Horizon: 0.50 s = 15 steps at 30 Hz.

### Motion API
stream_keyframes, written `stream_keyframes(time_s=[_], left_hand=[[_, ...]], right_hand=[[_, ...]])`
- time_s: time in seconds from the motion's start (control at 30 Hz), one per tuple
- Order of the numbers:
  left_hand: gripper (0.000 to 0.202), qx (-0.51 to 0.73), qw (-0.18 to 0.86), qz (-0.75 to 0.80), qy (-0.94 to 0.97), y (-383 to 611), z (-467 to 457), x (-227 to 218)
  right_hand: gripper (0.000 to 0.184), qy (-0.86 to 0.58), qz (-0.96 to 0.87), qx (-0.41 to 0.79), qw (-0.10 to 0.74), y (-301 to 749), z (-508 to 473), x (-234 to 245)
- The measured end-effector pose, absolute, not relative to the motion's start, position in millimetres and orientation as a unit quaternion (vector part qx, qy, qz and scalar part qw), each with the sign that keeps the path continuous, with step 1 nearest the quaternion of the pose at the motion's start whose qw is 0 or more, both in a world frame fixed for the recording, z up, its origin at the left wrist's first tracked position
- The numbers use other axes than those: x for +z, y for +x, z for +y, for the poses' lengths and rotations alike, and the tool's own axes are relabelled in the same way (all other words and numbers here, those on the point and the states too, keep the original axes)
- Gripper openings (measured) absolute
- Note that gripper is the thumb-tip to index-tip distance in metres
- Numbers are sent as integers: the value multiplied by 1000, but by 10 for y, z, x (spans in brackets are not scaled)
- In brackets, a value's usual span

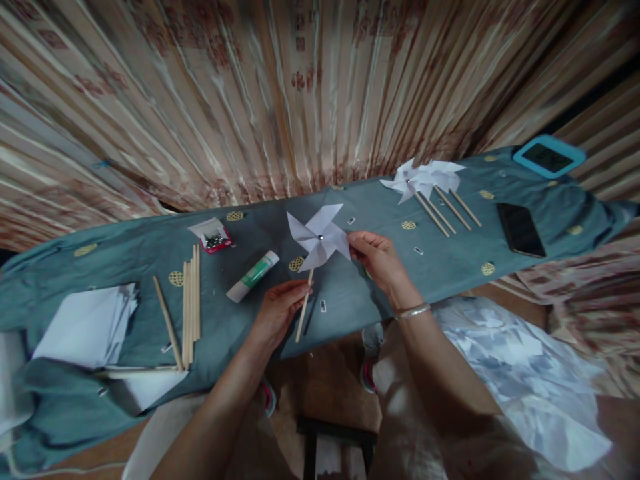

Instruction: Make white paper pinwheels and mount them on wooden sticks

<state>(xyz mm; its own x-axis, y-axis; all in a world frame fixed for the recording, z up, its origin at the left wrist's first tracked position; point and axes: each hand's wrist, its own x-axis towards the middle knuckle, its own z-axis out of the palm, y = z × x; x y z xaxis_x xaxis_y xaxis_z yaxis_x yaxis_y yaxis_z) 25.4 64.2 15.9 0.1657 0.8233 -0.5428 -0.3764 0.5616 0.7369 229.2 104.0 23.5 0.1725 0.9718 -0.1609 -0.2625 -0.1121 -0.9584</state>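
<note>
A white paper pinwheel (324,248) with a silvery pin at its centre is held up over the middle of the cloth. My left hand (280,308) pinches its wooden stick (303,312) a little below the blades. The fingers of my right hand (374,257) are closed on the tip of the right-hand blade. To the left of the pinwheel lies a green and white glue stick (253,276). Beyond it stands a small red and white box (215,239) of metal pins, its flap up.
Several wooden sticks (191,303) and a stack of white paper (87,323) lie at left. More pinwheels (425,180) rest at the back right, near a phone (521,230) and a blue-framed digital clock (549,157). A plastic bag of white pieces (520,360) sits below right.
</note>
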Motion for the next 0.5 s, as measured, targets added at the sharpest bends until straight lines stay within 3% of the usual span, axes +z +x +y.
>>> stream_keyframes(time_s=[0.5], left_hand=[[37, 431, 722, 499, 209, 264, 646, 151]], right_hand=[[32, -480, -342, 605, 536, 2227, 976, 290]])
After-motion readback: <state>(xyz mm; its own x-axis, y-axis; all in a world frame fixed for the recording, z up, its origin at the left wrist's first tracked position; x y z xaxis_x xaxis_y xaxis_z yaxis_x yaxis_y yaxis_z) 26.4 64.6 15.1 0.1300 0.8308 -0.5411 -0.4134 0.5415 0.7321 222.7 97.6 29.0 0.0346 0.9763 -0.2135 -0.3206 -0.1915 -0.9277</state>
